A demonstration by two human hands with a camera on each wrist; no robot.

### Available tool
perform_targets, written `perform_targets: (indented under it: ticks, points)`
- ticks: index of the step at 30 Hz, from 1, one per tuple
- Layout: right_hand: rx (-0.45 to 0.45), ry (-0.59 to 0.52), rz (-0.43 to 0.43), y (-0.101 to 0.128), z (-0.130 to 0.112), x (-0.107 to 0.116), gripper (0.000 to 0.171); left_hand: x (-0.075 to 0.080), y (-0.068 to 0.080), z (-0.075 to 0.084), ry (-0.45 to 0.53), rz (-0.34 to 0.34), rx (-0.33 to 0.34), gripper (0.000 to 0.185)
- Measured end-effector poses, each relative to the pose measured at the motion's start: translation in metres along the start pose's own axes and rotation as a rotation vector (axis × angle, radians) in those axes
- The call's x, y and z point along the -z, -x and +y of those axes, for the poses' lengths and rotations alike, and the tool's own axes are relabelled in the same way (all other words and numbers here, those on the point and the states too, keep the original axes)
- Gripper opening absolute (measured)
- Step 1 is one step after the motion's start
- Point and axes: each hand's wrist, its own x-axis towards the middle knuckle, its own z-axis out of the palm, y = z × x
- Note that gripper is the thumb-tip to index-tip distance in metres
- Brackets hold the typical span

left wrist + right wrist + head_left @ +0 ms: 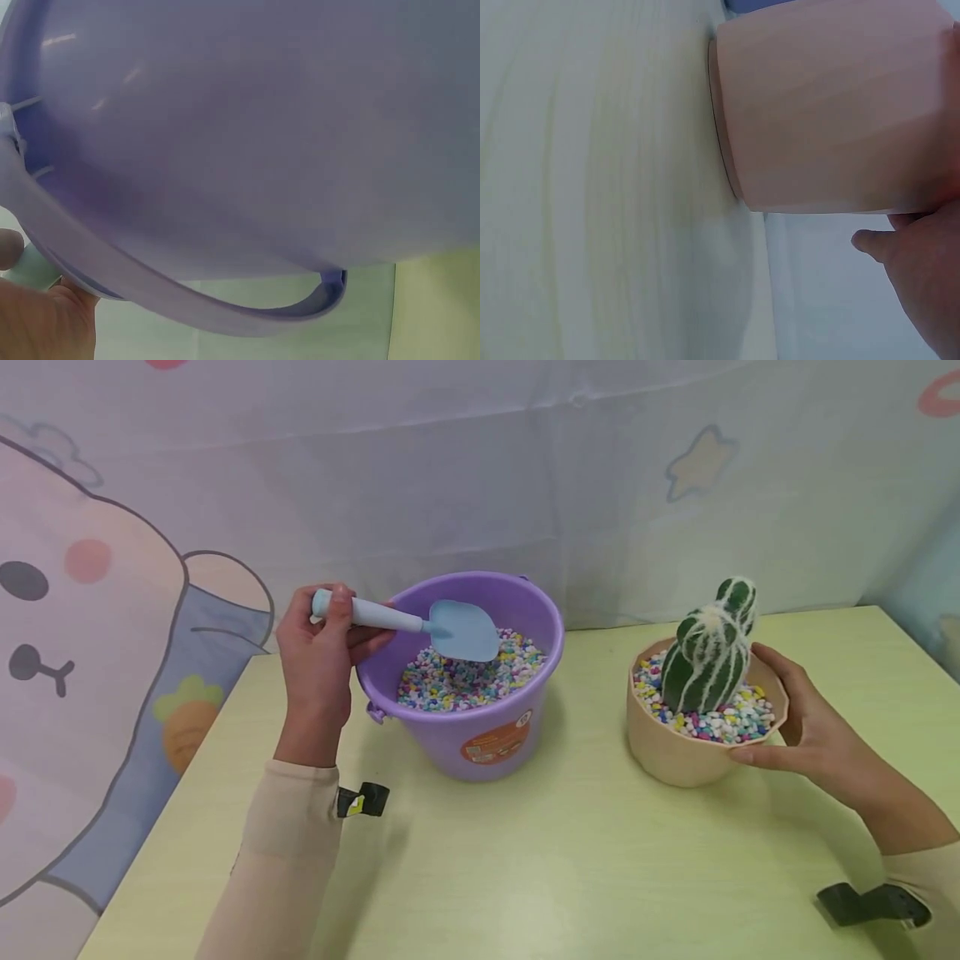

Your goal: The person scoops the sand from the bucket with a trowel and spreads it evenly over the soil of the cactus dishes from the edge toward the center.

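On table (525, 860): one bucket (480, 739), one pot (675, 752); left hand (322, 660) grips scoop (450, 628), right hand (806, 727) cups pot.

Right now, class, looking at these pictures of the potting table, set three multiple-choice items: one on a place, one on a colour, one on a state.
1. Where is the scoop's blade?
A. Over the pebbles in the purple bucket
B. Flat on the table
C. Inside the beige pot

2. What colour is the scoop?
A. Red
B. Light blue
C. Black

3. How is the beige pot held?
A. Lifted upside down
B. Untouched
C. Standing on the table, the right hand cupping its side

Answers: 1 A, the left hand holds it above the bucket's coloured pebbles; 2 B, handle and blade are pale blue; 3 C, fingers wrap the wall beside the cactus.
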Motion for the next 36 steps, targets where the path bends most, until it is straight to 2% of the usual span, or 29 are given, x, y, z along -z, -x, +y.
perform_targets:
  ticks: [5,13,17,22,31,36]
  points:
    - [0.021,-0.020,0.002,0.000,0.003,0.000,0.106,0.000,-0.001,-0.001,-0.016,-0.001,-0.001,0.017]
    - [0.012,0.109,0.052,0.000,0.002,-0.003,0.112,-0.005,-0.002,-0.003,-0.105,0.001,-0.031,0.014]
    - [0.023,0.037,0.030,0.000,0.003,-0.003,0.111,-0.006,-0.003,-0.004,-0.142,-0.008,-0.030,0.015]
    - [0.014,-0.044,0.002,-0.001,0.004,-0.003,0.106,-0.003,-0.004,-0.002,-0.131,-0.011,-0.003,0.015]
    - [-0.001,0.134,0.068,-0.004,0.002,-0.011,0.112,-0.003,-0.004,0.000,-0.153,-0.035,-0.007,0.017]
    - [-0.005,0.104,0.045,-0.003,0.000,-0.012,0.112,-0.002,-0.004,-0.001,-0.181,-0.044,-0.010,0.018]
